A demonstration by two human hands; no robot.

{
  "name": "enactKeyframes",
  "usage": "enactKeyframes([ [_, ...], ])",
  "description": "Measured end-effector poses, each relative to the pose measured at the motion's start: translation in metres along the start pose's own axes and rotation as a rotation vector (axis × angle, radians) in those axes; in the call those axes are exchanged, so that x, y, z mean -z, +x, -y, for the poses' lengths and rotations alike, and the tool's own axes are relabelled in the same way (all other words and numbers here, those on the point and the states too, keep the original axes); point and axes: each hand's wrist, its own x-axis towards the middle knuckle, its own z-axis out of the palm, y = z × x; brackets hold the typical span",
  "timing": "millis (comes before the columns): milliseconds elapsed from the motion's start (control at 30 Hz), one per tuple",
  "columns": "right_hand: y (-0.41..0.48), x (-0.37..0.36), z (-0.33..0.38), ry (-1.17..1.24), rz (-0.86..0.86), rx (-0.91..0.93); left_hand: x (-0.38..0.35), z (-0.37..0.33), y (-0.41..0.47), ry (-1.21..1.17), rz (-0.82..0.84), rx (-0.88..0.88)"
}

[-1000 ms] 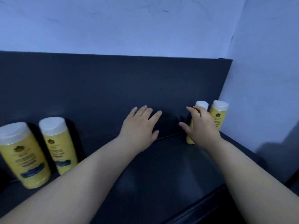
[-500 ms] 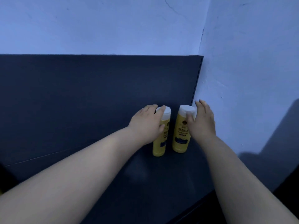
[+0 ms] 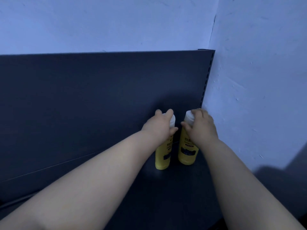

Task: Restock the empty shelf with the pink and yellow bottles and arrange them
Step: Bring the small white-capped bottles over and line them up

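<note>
Pale, blue-tinted plaster walls [image 3: 116, 22] meet in a corner above and to the right of both grips. A dark grey metal back panel [image 3: 99, 97] stands behind them, with a slotted upright [image 3: 206, 80] along its right edge just beyond the right grip. Beneath the forearms runs the dark grey metal shelf [image 3: 166, 188]. The left grip [image 3: 159, 127] is closed around the top of the left yellow bottle [image 3: 163, 155], a plastic cylinder with a white cap and a dark label: fingers curl over the cap and the thumb lies against the bottle's right side. The right grip [image 3: 201, 127] holds the right yellow bottle [image 3: 186, 151], of the same make, in the same manner, fingers draped over its white cap and thumb pressed on its left side. Both bottles stand upright on the shelf directly below the grips, side by side with a narrow dark gap between them, the right one slightly farther back. They sit near the back panel at the shelf's right end, and the right grip is close to the side wall. Whether the bottle bases rest fully on the shelf cannot be told.
</note>
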Motion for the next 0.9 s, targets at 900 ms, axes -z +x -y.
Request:
enactKeyframes([
  [900, -0.187, -0.006, 0.249, 0.174, 0.233, 0.327, 0.096, 0.172, -0.296, -0.409, -0.246, 0.133],
])
